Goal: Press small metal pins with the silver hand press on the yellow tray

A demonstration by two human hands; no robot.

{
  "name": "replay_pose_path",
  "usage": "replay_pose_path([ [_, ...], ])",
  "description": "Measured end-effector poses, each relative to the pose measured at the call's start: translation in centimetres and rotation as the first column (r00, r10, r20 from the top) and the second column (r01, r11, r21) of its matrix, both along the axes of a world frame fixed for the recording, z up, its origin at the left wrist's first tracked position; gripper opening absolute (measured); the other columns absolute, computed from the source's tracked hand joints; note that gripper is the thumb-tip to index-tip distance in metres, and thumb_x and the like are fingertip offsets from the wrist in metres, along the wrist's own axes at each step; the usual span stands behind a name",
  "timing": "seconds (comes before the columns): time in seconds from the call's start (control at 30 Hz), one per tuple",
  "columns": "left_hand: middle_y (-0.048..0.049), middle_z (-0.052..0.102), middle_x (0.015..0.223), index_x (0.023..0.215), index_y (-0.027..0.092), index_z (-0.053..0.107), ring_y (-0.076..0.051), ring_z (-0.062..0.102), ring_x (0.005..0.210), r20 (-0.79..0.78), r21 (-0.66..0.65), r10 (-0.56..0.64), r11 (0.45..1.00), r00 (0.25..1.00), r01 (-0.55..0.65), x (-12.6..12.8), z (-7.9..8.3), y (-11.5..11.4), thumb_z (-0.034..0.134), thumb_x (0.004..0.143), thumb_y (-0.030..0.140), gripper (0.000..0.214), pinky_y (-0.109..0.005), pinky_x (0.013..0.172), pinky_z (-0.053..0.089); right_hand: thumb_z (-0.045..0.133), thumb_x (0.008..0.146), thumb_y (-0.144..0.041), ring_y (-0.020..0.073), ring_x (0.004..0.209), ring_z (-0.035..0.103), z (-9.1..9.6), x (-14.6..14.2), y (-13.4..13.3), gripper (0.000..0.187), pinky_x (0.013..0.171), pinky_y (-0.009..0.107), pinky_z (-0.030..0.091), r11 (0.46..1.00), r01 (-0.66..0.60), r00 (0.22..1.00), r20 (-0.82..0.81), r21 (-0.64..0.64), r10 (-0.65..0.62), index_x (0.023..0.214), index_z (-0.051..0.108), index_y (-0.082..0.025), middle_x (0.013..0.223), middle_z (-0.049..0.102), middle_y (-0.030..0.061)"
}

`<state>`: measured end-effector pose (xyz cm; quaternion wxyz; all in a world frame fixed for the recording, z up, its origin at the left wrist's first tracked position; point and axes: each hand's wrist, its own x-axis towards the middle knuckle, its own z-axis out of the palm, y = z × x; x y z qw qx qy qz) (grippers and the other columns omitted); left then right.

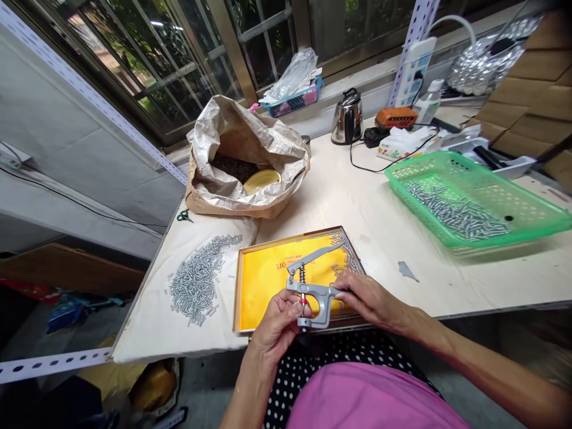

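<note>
My right hand (369, 298) is closed around the lower handle of grey snap fastener pliers (319, 291), whose upper handle is raised. My left hand (279, 322) pinches at the jaws, close to a red ring on the spring-loaded shaft; whatever lies between its fingertips is too small or hidden to tell. Beneath the pliers is a shallow tray (263, 292) with a yellow lining, and small metal pieces gather along its right side. To the left, a pile of small silver metal tubes (196, 280) rests on white cloth.
An open sack (250, 205) behind the tray holds dark small pieces and a yellow dish (263, 180). On the right stands a green basket (473, 243) of silver pieces. Scissors (184, 215) lie at the left edge. A kettle (347, 119) and an orange battery (395, 118) sit farther back.
</note>
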<state>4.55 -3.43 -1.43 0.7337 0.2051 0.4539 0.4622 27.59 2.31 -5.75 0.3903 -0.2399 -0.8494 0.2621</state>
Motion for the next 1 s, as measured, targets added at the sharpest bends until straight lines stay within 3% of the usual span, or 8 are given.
replay_pose_path([
  [0.13, -0.0012, 0.07, 0.064, 0.071, 0.013, 0.061, -0.008, 0.063, 0.056, -0.083, 0.028, 0.063, 0.998, 0.995, -0.061, -0.7, -0.6, 0.7, 0.097, 0.054, 0.033, 0.044, -0.018, 0.058, 0.05, 0.038, 0.105, -0.031, 0.0144, 0.08, 0.062, 0.3, -0.5, 1.1, 0.021, 0.071, 0.028, 0.049, 0.993, -0.012, 0.997, 0.078, -0.117, 0.021, 0.103, 0.055, -0.019, 0.091, 0.066, 0.0045],
  [0.33, -0.0042, 0.073, 0.073, 0.073, 0.011, 0.064, -0.014, 0.069, 0.069, -0.144, -0.109, 0.096, 0.988, 0.985, -0.112, -2.8, -2.9, 2.7, 0.099, 0.045, 0.03, 0.049, -0.026, 0.068, 0.059, 0.041, 0.104, -0.034, 0.0188, 0.081, 0.061, -1.2, -2.5, 4.4, 0.026, 0.075, 0.033, 0.044, 1.0, -0.003, 0.958, 0.288, -0.017, 0.008, 0.1, 0.061, -0.018, 0.09, 0.068, 0.0063],
  [0.6, -0.002, 0.07, 0.073, 0.074, 0.014, 0.065, -0.013, 0.066, 0.067, -0.04, -0.141, 0.079, 0.986, 0.996, -0.084, -3.8, -1.7, 2.5, 0.1, 0.043, 0.026, 0.049, -0.023, 0.063, 0.057, 0.037, 0.106, -0.029, 0.017, 0.075, 0.059, -0.9, -4.1, 4.1, 0.028, 0.071, 0.032, 0.04, 0.983, 0.006, 0.973, 0.227, 0.186, -0.049, 0.103, 0.062, -0.018, 0.088, 0.069, 0.0047],
  [0.7, -0.0058, 0.072, 0.079, 0.076, 0.013, 0.065, -0.016, 0.067, 0.068, -0.214, -0.1, 0.116, 0.985, 0.97, -0.14, -4.1, -1.7, 2.4, 0.097, 0.048, 0.033, 0.047, -0.029, 0.067, 0.059, 0.039, 0.105, -0.027, 0.0163, 0.075, 0.058, -0.9, -4.1, 4.4, 0.025, 0.07, 0.031, 0.038, 0.957, 0.034, 0.975, 0.199, 0.286, -0.094, 0.104, 0.062, -0.018, 0.088, 0.068, 0.0041],
  [0.77, -0.0076, 0.073, 0.082, 0.079, 0.013, 0.065, -0.017, 0.068, 0.07, -0.508, 0.05, 0.256, 0.962, 0.822, -0.268, -4.3, -1.7, 1.9, 0.091, 0.059, 0.039, 0.042, -0.032, 0.072, 0.059, 0.039, 0.105, -0.026, 0.016, 0.073, 0.056, -0.9, -4.0, 4.9, 0.025, 0.069, 0.031, 0.035, 0.935, 0.066, 0.965, 0.215, 0.348, -0.148, 0.103, 0.062, -0.018, 0.085, 0.066, 0.0035],
  [0.83, -0.0077, 0.073, 0.086, 0.085, 0.015, 0.067, -0.019, 0.069, 0.078, -0.733, 0.311, 0.419, 0.907, 0.536, -0.284, -3.9, -1.5, 1.1, 0.081, 0.074, 0.042, 0.033, -0.035, 0.079, 0.059, 0.039, 0.105, -0.023, 0.0157, 0.072, 0.055, -0.9, -4.0, 5.2, 0.024, 0.068, 0.031, 0.032, 0.923, 0.091, 0.951, 0.241, 0.375, -0.192, 0.101, 0.062, -0.018, 0.082, 0.064, 0.003],
  [0.9, -0.0084, 0.073, 0.096, 0.093, 0.017, 0.068, -0.021, 0.069, 0.093, -0.801, 0.511, 0.501, 0.857, 0.328, -0.061, -2.9, -1.4, 0.3, 0.069, 0.087, 0.037, 0.021, -0.038, 0.09, 0.056, 0.038, 0.105, -0.021, 0.0157, 0.072, 0.055, -1.0, -4.4, 5.1, 0.024, 0.068, 0.031, 0.031, 0.93, 0.094, 0.935, 0.29, 0.355, -0.205, 0.098, 0.061, -0.018, 0.081, 0.063, 0.0029],
  [1.0, -0.009, 0.071, 0.116, 0.1, 0.021, 0.066, -0.022, 0.064, 0.114, -0.816, 0.577, 0.511, 0.718, 0.268, 0.389, -0.7, -1.8, -0.2, 0.054, 0.096, 0.023, 0.012, -0.041, 0.102, 0.052, 0.039, 0.104, -0.021, 0.016, 0.07, 0.054, -1.8, -5.7, 4.1, 0.023, 0.066, 0.03, 0.031, 0.967, 0.096, 0.904, 0.385, 0.237, -0.184, 0.093, 0.059, -0.018, 0.082, 0.063, 0.0035],
])
